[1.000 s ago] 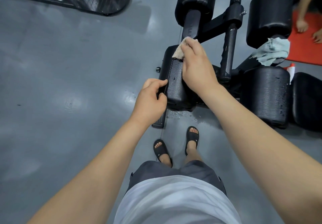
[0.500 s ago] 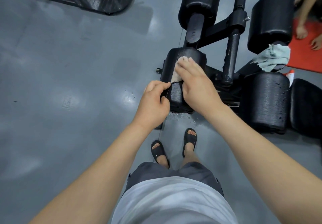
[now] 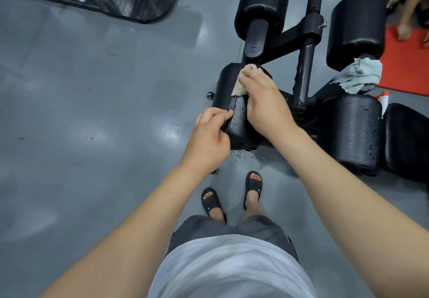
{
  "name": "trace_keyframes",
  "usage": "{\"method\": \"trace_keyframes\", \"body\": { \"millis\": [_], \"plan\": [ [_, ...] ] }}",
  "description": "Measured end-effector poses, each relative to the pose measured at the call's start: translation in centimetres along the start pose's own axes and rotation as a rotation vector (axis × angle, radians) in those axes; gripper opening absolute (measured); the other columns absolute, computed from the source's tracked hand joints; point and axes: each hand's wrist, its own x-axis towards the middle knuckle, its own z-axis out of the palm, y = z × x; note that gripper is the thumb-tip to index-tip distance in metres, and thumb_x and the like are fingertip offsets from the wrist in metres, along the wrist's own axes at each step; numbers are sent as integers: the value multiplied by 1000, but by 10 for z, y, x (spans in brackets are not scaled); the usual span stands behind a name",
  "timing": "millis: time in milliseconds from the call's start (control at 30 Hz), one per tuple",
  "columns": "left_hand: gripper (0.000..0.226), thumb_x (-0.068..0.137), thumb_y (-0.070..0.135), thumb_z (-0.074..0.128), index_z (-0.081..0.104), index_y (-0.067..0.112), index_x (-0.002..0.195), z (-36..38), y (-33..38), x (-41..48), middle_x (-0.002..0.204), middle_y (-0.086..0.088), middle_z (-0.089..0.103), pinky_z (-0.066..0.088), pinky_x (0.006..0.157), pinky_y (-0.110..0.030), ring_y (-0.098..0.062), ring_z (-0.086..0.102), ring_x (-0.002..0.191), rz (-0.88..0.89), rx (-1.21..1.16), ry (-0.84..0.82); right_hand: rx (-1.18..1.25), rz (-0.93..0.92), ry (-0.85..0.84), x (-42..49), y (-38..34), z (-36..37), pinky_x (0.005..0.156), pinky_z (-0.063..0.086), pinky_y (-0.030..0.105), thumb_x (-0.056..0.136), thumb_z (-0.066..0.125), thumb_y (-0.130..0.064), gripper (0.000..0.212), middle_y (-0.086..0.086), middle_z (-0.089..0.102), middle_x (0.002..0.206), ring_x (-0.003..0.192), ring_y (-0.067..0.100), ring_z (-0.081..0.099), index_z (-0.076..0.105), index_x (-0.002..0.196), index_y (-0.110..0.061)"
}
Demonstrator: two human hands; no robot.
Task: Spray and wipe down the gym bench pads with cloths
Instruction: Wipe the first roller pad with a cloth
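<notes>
A grey gym floor (image 3: 92, 112) lies under the black bench frame, with water drops (image 3: 239, 154) spattered near the person's sandals; the nearest roller pad (image 3: 234, 123) sits at centre, beaded with wet; the right hand (image 3: 264, 103) presses a beige cloth (image 3: 239, 90) onto its top, fingers curled together over the cloth; the left hand (image 3: 209, 140) grips the pad's near left end, fingers bent round it; a blue-grey cloth (image 3: 359, 75) lies draped between two pads at right.

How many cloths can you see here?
2: a beige cloth under the right hand on the near pad, and a blue cloth draped further right. More may be hidden.
</notes>
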Motion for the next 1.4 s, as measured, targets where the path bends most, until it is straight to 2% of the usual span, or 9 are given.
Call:
{"method": "trace_keyframes", "body": {
  "millis": [133,300,567,733,1000,1100,1200,1300,1400],
  "plan": [
    [52,80,-9,41,71,12,117,-5,0,-1,119,4,60,39,97,-9,4,55,107,-14,-92,71,55,17,-8,-29,-9,8,124,26,48,87,36,5,60,14,43,156,149,37,33,52,144,-1],
    [54,80,3,37,68,17,121,-8,-18,-1,121,4,59,43,102,-18,-6,57,110,-176,-120,142,108,-9,5,-58,-16,9,126,23,41,85,45,15,60,12,44,156,149,32,32,54,143,-2],
    [55,86,-11,39,66,16,125,-3,-22,2,124,5,56,45,103,-23,-11,57,119,-231,-111,94,101,-120,-21,-87,-24,11,125,25,42,79,44,15,60,10,52,148,145,35,37,60,134,-1],
    [57,84,-12,38,65,15,126,1,-20,-2,122,5,55,44,104,-24,-13,56,117,-206,-98,111,76,-135,-56,-100,-25,12,124,27,42,80,51,15,61,11,49,152,147,38,35,57,138,-3],
    [63,79,-11,36,65,14,129,3,-12,-6,121,9,54,40,107,-19,-14,54,121,-154,-58,95,-34,-121,-72,-66,-16,12,121,33,45,91,22,-9,60,7,47,154,146,35,37,56,140,-5],
    [64,73,-3,33,69,15,123,6,-7,-9,123,6,56,41,111,-29,-18,53,123,-68,-46,100,-55,-66,-57,-52,-13,8,121,31,45,91,32,0,53,9,49,151,142,38,40,57,137,-3],
    [60,76,-10,36,73,12,117,10,2,-12,124,4,57,39,109,-21,-14,49,122,2,7,83,-88,9,-30,-39,-9,1,120,33,45,87,44,9,54,11,50,149,138,39,44,56,139,-3],
    [55,76,-5,36,77,8,109,15,13,-17,124,-3,62,36,106,-13,-15,48,118,78,47,38,-101,30,10,-26,-12,-11,116,37,43,87,40,5,53,8,52,145,130,36,48,57,136,-5],
    [54,74,-1,34,78,7,106,18,15,-19,123,-5,64,40,108,-25,-22,49,120,101,58,11,-79,29,49,-14,-18,-20,107,44,43,88,40,6,44,7,56,137,121,34,50,61,127,-3]
  ]
}}
